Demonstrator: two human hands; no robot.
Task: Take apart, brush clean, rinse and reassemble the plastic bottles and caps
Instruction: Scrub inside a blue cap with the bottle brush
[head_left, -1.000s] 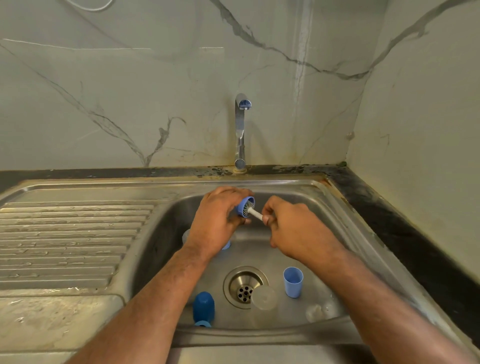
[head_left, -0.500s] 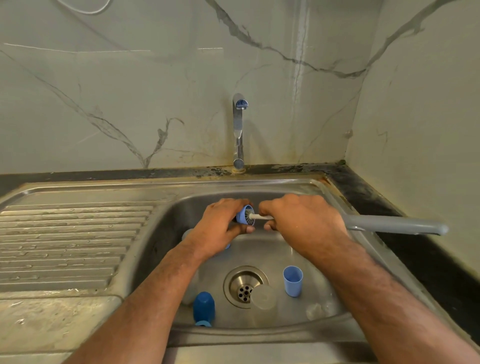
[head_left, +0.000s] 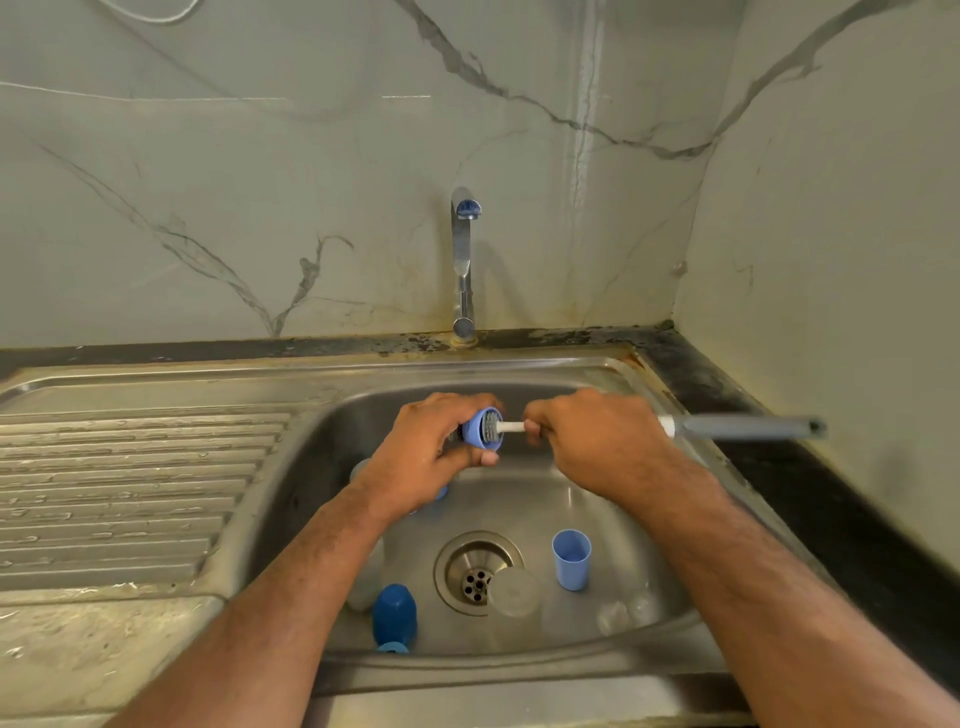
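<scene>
My left hand (head_left: 426, 452) grips a light blue cap (head_left: 480, 427) above the sink basin, its open side turned right. My right hand (head_left: 592, 441) grips a long brush (head_left: 748, 428) with a white neck and grey handle; its bristled head sits inside the cap. On the basin floor stand a light blue cup (head_left: 571, 558), a dark blue cap (head_left: 394, 613) and a clear lid (head_left: 514, 592) beside the drain. A clear bottle (head_left: 366, 577) is partly hidden by my left forearm.
The steel sink (head_left: 597, 374) has a ribbed draining board (head_left: 130, 483) on the left and a drain (head_left: 475, 571) in the middle. A chrome tap (head_left: 462, 260) rises behind it, no water running. A dark counter strip (head_left: 810, 499) and marble wall close in on the right.
My right hand turned and slid left along the brush, so the grey handle now sticks out to the right. The cap stays in my left hand, brush head still in it.
</scene>
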